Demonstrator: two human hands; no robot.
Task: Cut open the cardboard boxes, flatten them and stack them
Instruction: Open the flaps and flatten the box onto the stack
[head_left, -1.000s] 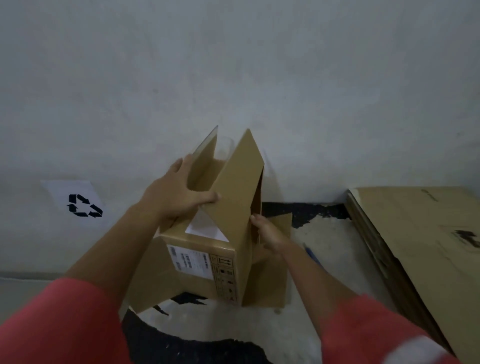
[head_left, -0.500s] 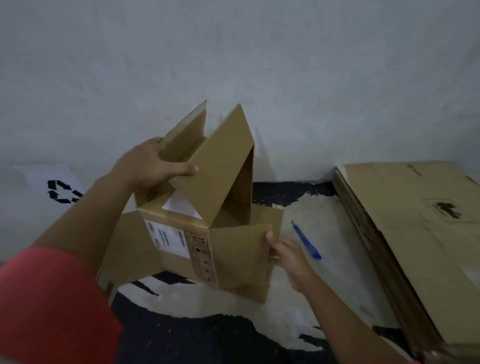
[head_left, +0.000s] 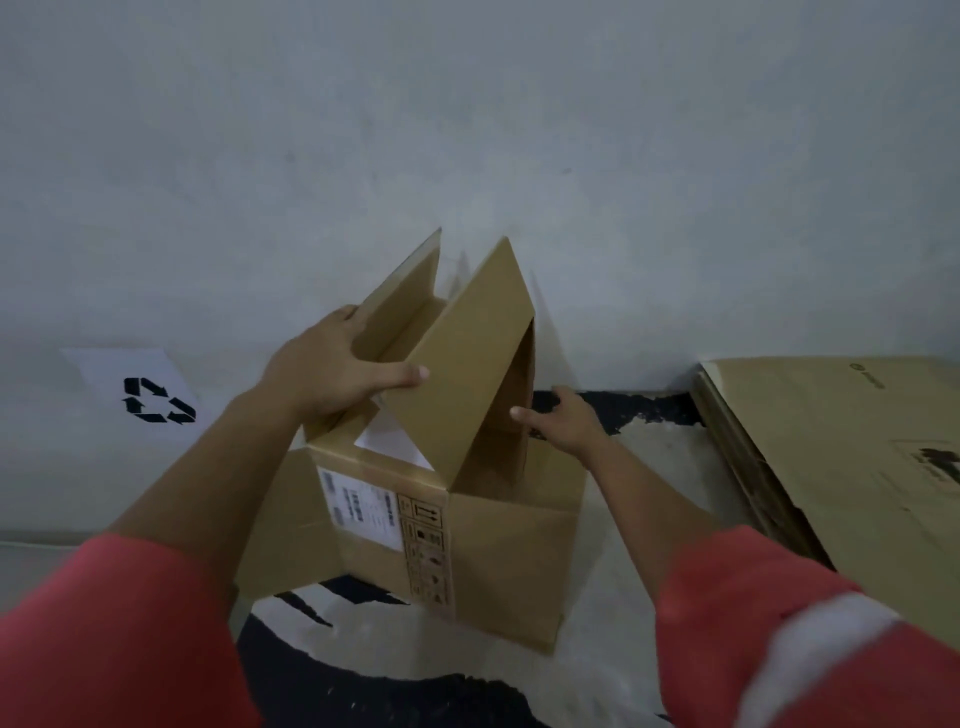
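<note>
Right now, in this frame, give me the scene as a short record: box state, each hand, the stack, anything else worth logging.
box: cardboard box upright, not yet flattened
flaps: top flaps raised and leaning together
label: shipping label on the near face
left hand: left hand grips the top flaps, thumb on the nearer one
right hand: right hand at the box's right side, thumb by the flap's edge; grip unclear
stack: flattened cardboard lying to the right, apart from the box
sign: recycling sign at the left
</note>
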